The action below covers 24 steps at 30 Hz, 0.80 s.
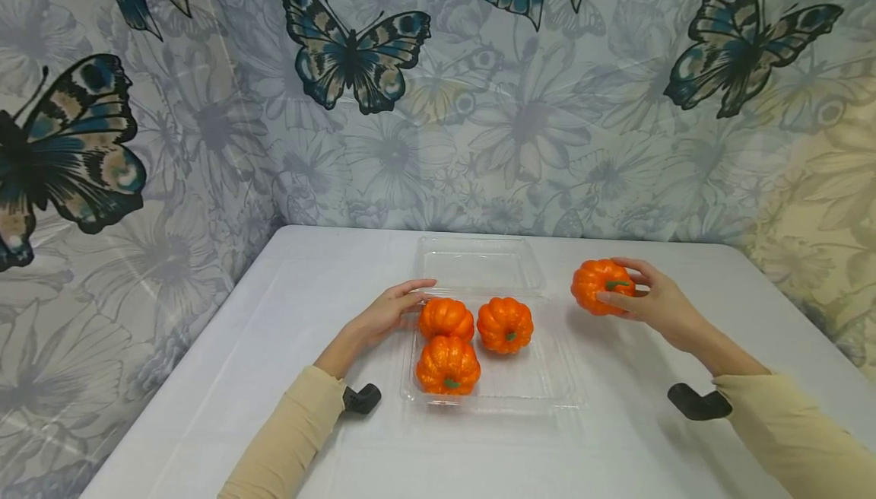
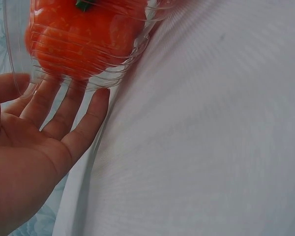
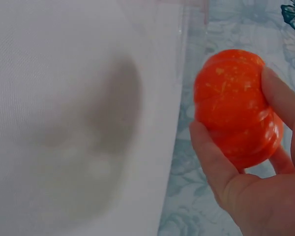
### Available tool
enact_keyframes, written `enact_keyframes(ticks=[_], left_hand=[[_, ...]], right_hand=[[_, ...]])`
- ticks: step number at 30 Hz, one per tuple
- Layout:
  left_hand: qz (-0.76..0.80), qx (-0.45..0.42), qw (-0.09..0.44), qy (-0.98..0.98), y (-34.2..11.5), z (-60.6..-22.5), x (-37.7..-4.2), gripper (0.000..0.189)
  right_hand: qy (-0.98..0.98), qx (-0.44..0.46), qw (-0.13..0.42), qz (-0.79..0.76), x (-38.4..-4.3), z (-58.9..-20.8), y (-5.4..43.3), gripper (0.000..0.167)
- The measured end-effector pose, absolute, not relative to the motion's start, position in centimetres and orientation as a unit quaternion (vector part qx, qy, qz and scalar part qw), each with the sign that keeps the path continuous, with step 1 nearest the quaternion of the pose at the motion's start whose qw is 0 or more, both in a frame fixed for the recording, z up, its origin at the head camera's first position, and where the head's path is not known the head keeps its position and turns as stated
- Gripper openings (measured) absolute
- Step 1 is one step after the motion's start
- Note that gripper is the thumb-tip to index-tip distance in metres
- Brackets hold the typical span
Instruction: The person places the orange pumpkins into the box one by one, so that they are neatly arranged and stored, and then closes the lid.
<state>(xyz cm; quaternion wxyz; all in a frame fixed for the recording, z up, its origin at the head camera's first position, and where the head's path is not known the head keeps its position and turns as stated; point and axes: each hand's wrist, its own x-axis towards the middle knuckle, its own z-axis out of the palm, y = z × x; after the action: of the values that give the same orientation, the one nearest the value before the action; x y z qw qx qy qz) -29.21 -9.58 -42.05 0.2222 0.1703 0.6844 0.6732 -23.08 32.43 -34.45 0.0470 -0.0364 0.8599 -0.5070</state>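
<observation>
An orange toy pumpkin [image 1: 594, 287] with a green stem is held above the table by my right hand [image 1: 660, 305]; in the right wrist view, thumb and fingers curl round the pumpkin [image 3: 238, 108]. My left hand [image 1: 385, 313] touches the left side of a clear plastic clamshell box [image 1: 541, 377], its fingers fairly straight against the outer wall in the left wrist view. Three more pumpkins sit in the box: one at back left [image 1: 445, 319], one at front left [image 1: 448, 366], one nearer the middle [image 1: 505, 325]. The box's right part holds none.
The box's clear lid [image 1: 479, 263] lies folded back toward the wall. A white cloth [image 1: 328, 271] covers the table. Behind it hangs a floral backdrop with butterflies [image 1: 352, 46]. Black wrist pieces [image 1: 699, 402] stick out below both sleeves.
</observation>
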Motion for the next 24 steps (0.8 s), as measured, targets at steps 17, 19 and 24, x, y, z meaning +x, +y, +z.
enact_keyframes(ticks=[17, 19, 24], left_hand=[[0.676, 0.172, 0.222, 0.681, -9.6, -42.1, -29.3, 0.046], [0.675, 0.175, 0.221, 0.682, -9.6, -42.0, -29.3, 0.046], [0.674, 0.175, 0.222, 0.682, -9.6, -42.1, -29.2, 0.046]], right_hand=[[0.864, -0.143, 0.042, -0.481, -21.9, -33.3, 30.9, 0.068], [0.861, -0.154, 0.041, -0.482, -21.8, -33.3, 30.7, 0.067], [0.866, -0.166, 0.04, -0.471, -21.5, -33.4, 30.1, 0.067]])
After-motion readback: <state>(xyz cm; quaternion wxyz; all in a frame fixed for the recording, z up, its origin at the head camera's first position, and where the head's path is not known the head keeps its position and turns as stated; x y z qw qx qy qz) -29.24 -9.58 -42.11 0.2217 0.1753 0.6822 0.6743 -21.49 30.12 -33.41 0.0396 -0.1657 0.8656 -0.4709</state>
